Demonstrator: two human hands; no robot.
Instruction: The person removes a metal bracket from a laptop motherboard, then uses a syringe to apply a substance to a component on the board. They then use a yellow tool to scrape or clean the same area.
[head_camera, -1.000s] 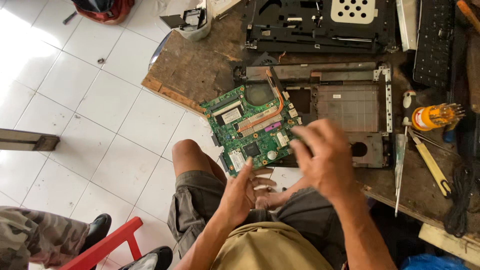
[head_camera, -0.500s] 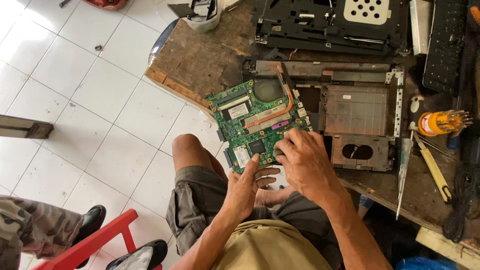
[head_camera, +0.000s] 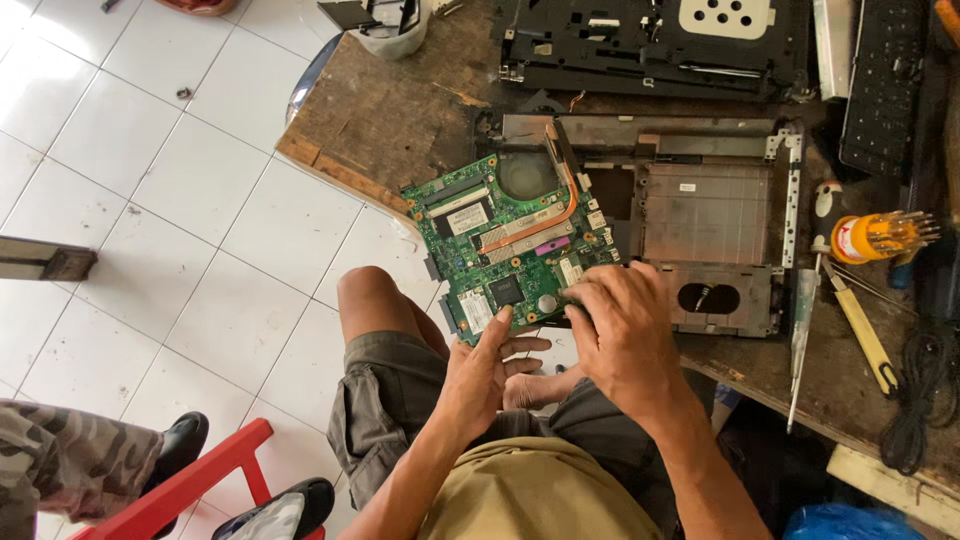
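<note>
Fingers of your right hand (head_camera: 625, 325) curl together over the near right edge of the green circuit board (head_camera: 515, 245), tips pressed to it; fingers of your left hand (head_camera: 485, 365) lie spread, thumb on the board's near edge, the rest under it.

Wooden workbench (head_camera: 390, 110), one: carries everything below; its left corner juts over the white tiled floor (head_camera: 150, 200).

Laptop base shell (head_camera: 705, 215), one: open, dark, lying just right of the board and touching it; your right hand covers part of its near left corner.

Black laptop panel (head_camera: 650, 45), one: at the far edge of the bench, well beyond the board.

Keyboard (head_camera: 880, 85), one: black, at the far right.

Green circuit board, one: held half over the bench edge, half over your knee (head_camera: 375, 300). Its long axis runs from near left to far right, tilted against the bench edge. A copper heat pipe (head_camera: 560, 200) crosses its far half, ending at a round fan opening (head_camera: 525, 175).

Screwdriver with yellow handle (head_camera: 865, 335), one: right of the shell, lengthwise toward you.

Orange bit holder (head_camera: 880, 235), one: just beyond that screwdriver, bits pointing right.

Black cable (head_camera: 915, 400), one coil, near right corner.

Red chair (head_camera: 185, 485), one, lower left, beside another person's camouflage trouser leg (head_camera: 70, 465) and two dark shoes.
</note>
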